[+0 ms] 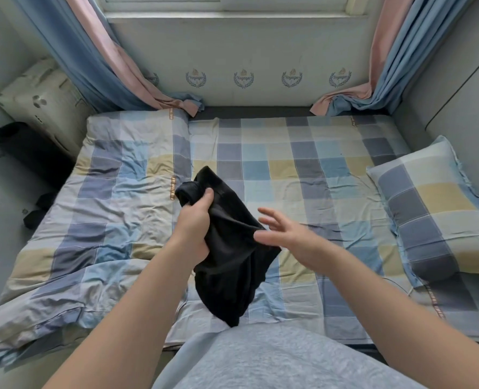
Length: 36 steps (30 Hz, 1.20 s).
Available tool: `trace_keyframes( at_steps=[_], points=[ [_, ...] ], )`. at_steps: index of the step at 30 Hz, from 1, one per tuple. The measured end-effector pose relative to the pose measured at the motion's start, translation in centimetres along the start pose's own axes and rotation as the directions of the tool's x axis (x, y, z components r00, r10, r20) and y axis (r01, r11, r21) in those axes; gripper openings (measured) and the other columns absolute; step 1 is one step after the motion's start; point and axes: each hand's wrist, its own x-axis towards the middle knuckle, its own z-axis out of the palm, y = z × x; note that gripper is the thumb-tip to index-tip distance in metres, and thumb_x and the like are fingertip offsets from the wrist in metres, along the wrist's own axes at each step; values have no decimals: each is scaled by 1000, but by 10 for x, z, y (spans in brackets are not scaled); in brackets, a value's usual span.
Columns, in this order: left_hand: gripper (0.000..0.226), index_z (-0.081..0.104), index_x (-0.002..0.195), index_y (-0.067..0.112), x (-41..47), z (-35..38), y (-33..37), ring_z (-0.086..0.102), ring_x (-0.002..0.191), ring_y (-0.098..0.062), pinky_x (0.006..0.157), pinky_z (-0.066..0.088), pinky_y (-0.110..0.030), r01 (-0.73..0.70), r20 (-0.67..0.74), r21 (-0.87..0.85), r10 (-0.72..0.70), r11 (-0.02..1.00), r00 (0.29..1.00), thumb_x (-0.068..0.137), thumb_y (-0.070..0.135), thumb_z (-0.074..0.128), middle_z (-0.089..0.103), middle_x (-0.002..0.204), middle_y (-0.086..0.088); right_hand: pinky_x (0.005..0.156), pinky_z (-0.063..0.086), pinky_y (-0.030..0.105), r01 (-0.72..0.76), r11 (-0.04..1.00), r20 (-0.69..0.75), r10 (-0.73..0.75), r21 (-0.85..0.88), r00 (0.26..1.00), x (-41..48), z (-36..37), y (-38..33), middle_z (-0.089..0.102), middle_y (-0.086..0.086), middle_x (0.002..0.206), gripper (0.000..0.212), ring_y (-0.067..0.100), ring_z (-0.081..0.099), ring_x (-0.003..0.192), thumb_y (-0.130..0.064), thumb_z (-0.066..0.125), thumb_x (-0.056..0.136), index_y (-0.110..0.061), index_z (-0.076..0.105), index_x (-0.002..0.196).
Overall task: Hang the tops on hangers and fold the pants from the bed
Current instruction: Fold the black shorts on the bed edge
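Note:
A black garment (229,265) hangs bunched in the air above the bed (302,175), its lower end drooping toward my body. My left hand (194,220) grips its upper part, fingers curled round the cloth with the thumb on top. To the right of the cloth is my right hand (283,231), fingers spread and straight, the thumb touching the garment's right edge. Whether the garment is a top or pants cannot be told from its bunched shape.
The bed carries a checked sheet, with a rumpled checked duvet (98,220) on its left half and a checked pillow (434,209) at the right. Blue and pink curtains (115,68) hang at both far corners. Dark items (33,147) lie along the left wall.

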Motion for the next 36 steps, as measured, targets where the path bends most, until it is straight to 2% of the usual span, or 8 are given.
trace_keyframes(
  at_steps=[4, 8, 10, 16, 23, 28, 33, 36],
  points=[
    [45, 63, 125, 5, -11, 7, 13, 74, 96, -37, 70, 62, -45, 110, 121, -193, -88, 975, 989, 100, 41, 58, 74, 110, -20, 101, 45, 28, -61, 980, -16, 59, -192, 998, 8, 19, 29, 58, -32, 129, 85, -7, 55, 119, -56, 86, 65, -53, 43, 138],
    [45, 60, 126, -1, -15, 12, 22, 74, 93, -37, 61, 62, -45, 148, 196, -279, -94, 949, 976, 106, 37, 47, 72, 112, -25, 84, 48, 24, -23, 957, -210, -41, -289, 977, 16, 22, 39, 69, -31, 97, 18, -12, 62, 93, -36, 72, 89, -49, 63, 99],
    [45, 62, 120, -2, -16, 13, 24, 75, 87, -35, 60, 62, -44, 152, 204, -303, -92, 941, 975, 107, 37, 44, 73, 107, -25, 76, 46, 23, 14, 961, -227, -80, -276, 971, 15, 18, 35, 71, -26, 83, 26, -10, 63, 81, -25, 63, 98, -45, 67, 83],
    [66, 59, 134, 7, -4, 2, 20, 66, 118, -33, 108, 45, -48, 33, 240, -352, 56, 935, 969, 100, 60, 41, 69, 126, -17, 70, 55, 18, 92, 995, -330, -99, -35, 939, 8, 4, 16, 77, -7, 94, 12, 10, 73, 91, -23, 58, 101, -24, 70, 100],
    [77, 58, 137, 21, -2, -8, -18, 62, 124, -24, 108, 44, -44, -98, 390, 95, 54, 991, 919, 82, 74, 52, 69, 129, -3, 80, 57, 24, 267, 950, -411, -179, 165, 894, 0, 3, -11, 76, -2, 108, 16, 13, 71, 103, -27, 60, 101, -22, 71, 110],
    [90, 52, 135, 37, -5, -19, -53, 67, 113, -10, 95, 48, -37, -40, 463, 416, -173, 908, 869, 60, 84, 71, 70, 123, 15, 81, 60, 33, 357, 898, -513, -186, 257, 838, -5, 1, -30, 76, 3, 106, 15, 20, 72, 100, -27, 61, 99, -19, 71, 107],
    [54, 61, 121, 29, -8, -10, -66, 71, 106, -15, 79, 58, -24, -210, 533, 419, -52, 883, 845, 74, 40, 84, 74, 112, 9, 83, 60, 40, 374, 862, -601, -106, 341, 792, -6, -4, -38, 76, 6, 106, 15, 24, 73, 100, -26, 61, 99, -18, 70, 108],
    [45, 65, 118, 16, -4, -6, -62, 71, 106, -24, 88, 59, -34, -224, 499, 384, 2, 896, 867, 76, 21, 79, 75, 111, -3, 82, 60, 43, 363, 837, -629, -29, 409, 777, -7, -11, -34, 74, 11, 110, 17, 28, 72, 102, -20, 59, 100, -13, 68, 114]
  ],
)
